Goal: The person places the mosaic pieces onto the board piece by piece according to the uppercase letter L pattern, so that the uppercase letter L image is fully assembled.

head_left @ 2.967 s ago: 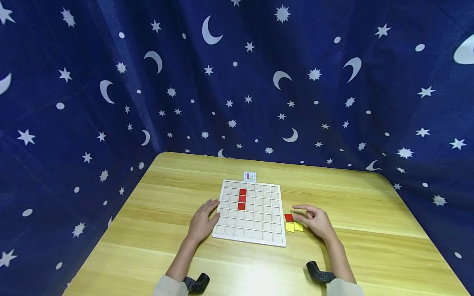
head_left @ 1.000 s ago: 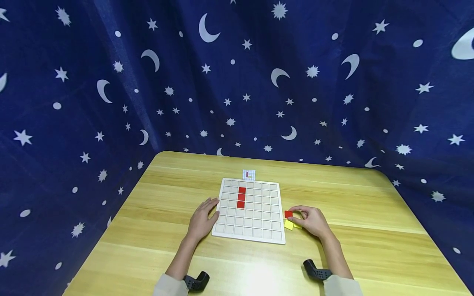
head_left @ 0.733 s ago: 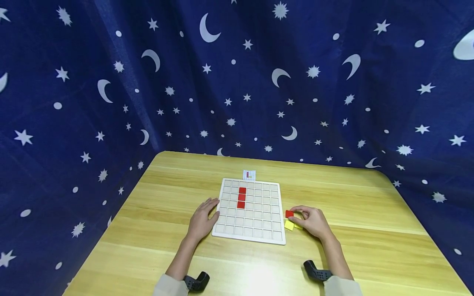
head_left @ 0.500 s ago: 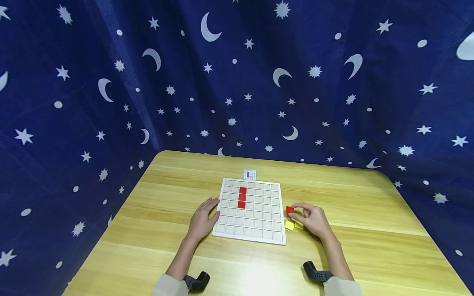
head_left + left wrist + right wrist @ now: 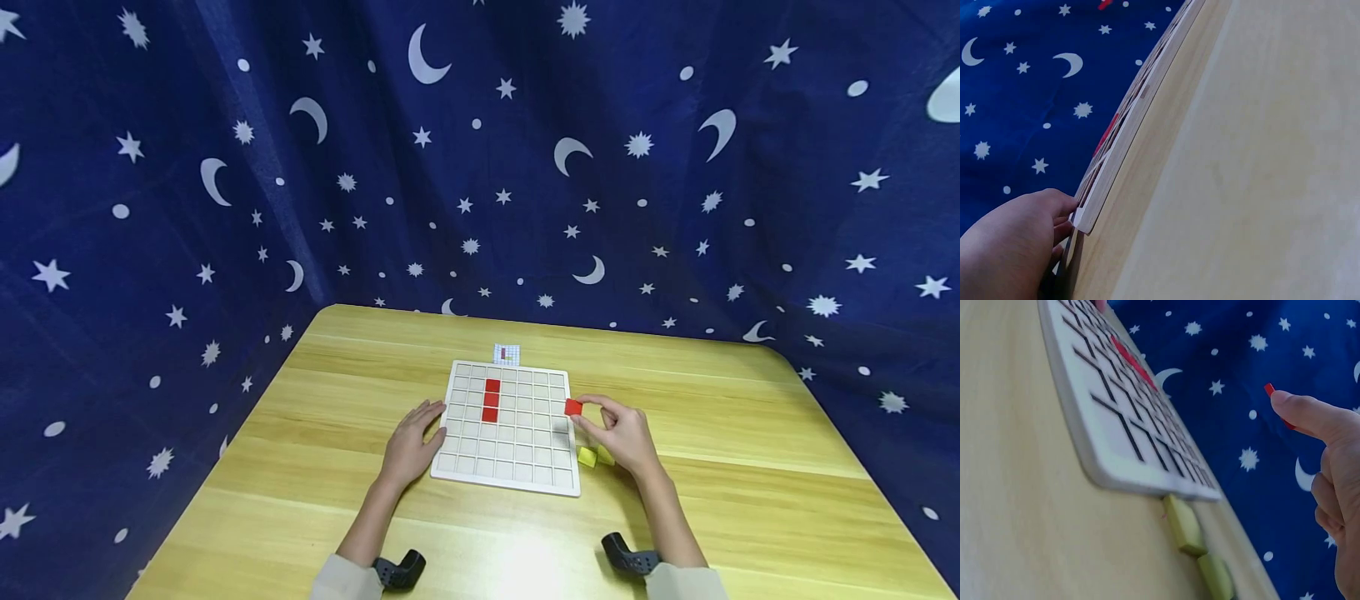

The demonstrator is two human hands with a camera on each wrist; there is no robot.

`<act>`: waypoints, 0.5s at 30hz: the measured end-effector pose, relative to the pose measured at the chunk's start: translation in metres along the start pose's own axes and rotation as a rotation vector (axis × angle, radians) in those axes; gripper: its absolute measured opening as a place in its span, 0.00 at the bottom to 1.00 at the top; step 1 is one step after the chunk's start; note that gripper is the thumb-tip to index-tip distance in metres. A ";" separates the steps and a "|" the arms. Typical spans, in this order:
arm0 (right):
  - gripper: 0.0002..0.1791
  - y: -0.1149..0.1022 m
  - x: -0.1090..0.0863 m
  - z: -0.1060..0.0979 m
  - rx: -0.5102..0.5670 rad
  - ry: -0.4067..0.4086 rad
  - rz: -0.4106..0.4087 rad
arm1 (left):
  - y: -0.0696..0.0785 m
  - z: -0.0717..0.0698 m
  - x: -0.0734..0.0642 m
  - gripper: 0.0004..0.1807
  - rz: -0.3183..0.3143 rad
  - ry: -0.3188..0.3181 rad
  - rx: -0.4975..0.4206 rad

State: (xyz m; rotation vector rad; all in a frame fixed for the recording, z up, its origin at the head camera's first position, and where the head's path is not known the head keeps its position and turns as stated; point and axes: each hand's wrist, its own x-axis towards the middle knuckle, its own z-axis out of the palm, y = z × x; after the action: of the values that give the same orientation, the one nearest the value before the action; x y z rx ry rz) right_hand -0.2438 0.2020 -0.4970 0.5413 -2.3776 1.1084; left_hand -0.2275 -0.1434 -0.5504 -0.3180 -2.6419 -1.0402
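A white grid board (image 5: pixel 465 468) lies on the table with three red tiles (image 5: pixel 491 400) set in one column of its cells. My right hand (image 5: pixel 626 433) pinches a loose red tile (image 5: pixel 573 407) between thumb and fingers, raised over the board's right edge. The right wrist view shows this red tile (image 5: pixel 1270 389) mostly covered by the thumb. Along the board's left edge rests my left hand (image 5: pixel 408 446), its fingers extended and touching the rim; some of them are hidden in the left wrist view. Two yellow tiles (image 5: pixel 587 457) lie beside the board, below my right hand.
Behind the board's far edge lies a small card (image 5: pixel 506 355) printed with a grid and coloured marks. A dark blue curtain (image 5: pixel 480 167) with moons and stars hangs around the wooden table (image 5: pixel 750 467). Each wrist wears a black camera mount (image 5: pixel 628 557).
My right hand has taken hold of the loose red tile, lifted it off the table and carried it up and left to the board's right edge. My left hand has stayed put.
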 end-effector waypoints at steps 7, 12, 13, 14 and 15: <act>0.14 -0.014 0.006 -0.002 0.011 0.023 -0.039 | 0.000 0.000 0.000 0.21 0.002 0.005 -0.008; 0.14 -0.023 0.009 0.000 0.026 0.026 -0.049 | 0.001 -0.001 -0.001 0.21 -0.010 -0.004 -0.011; 0.15 -0.024 0.009 0.001 0.026 0.027 -0.051 | 0.001 -0.001 -0.001 0.21 -0.010 -0.006 -0.012; 0.15 -0.025 0.009 0.002 0.026 0.027 -0.054 | 0.001 -0.001 -0.001 0.21 -0.010 -0.005 -0.010; 0.15 -0.026 0.009 0.003 0.029 0.028 -0.062 | 0.001 -0.001 -0.001 0.21 -0.006 -0.002 -0.008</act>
State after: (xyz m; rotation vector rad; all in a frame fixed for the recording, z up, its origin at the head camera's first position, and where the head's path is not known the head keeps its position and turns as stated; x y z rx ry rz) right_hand -0.2387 0.1826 -0.4782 0.6012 -2.3083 1.1175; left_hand -0.2261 -0.1438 -0.5497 -0.3137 -2.6427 -1.0526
